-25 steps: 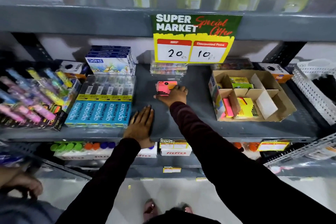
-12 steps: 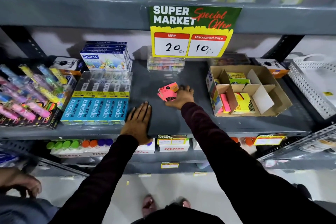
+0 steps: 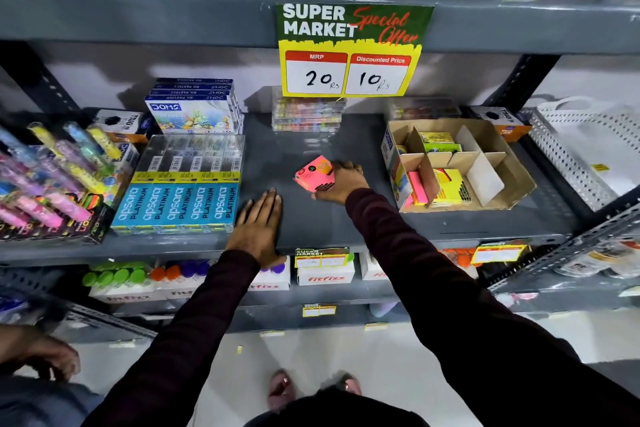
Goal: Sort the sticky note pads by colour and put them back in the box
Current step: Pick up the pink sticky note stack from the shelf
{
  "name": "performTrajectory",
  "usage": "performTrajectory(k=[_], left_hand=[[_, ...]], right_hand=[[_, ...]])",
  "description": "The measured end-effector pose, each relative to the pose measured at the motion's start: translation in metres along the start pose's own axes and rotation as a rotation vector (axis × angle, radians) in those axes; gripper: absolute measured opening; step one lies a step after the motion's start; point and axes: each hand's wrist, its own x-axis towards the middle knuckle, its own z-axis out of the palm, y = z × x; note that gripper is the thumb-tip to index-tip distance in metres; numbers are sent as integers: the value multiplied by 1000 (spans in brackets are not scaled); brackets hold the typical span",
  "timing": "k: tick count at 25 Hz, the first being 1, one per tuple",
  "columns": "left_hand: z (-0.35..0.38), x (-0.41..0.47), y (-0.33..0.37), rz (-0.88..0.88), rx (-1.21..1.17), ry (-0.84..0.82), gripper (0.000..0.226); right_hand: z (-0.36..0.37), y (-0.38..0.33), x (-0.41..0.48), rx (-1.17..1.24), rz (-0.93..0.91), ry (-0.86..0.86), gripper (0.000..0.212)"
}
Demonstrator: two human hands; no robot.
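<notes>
1. My left hand (image 3: 258, 218) lies flat on the shelf (image 3: 346, 222), fingers spread out, holding nothing. I should keep it there so I stay steady.
2. Just to the right of it, my right hand (image 3: 341, 184) is closed around a pink pad (image 3: 313, 173). The pad is tipped up, lifted a little off the shelf, and my fingers wrap its right side.
3. I should hold the pad snug, so it does not slip out on the way.
4. Well to the right of my right hand sits the box (image 3: 512, 180), with card walls inside it.
5. Pink pads (image 3: 415, 189) stand in the near left part, and yellow pads (image 3: 448, 187) lie next to them.
6. I think my pad belongs with the pink ones. I should lift it over the box wall and slide it in straight.
</notes>
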Motion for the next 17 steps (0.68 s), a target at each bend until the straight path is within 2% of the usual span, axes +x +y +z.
performTrajectory(k=[5, 9, 11, 12, 14, 17], left_hand=[[-3, -1, 2, -3, -26, 14, 119], [-2, -1, 1, 14, 1, -7, 123], [0, 0, 1, 14, 17, 17, 118], [2, 0, 1, 10, 34, 19, 116], [5, 1, -1, 4, 44, -10, 119], [6, 1, -3, 11, 33, -20, 126]], right_hand=[[-14, -5, -21, -29, 16, 140, 66], [-44, 26, -67, 131, 133, 539, 67], [-64, 59, -89, 191, 280, 723, 76], [-72, 79, -95, 210, 381, 762, 80], [-84, 113, -97, 260, 558, 733, 83], [-80, 142, -87, 415, 596, 633, 72]])
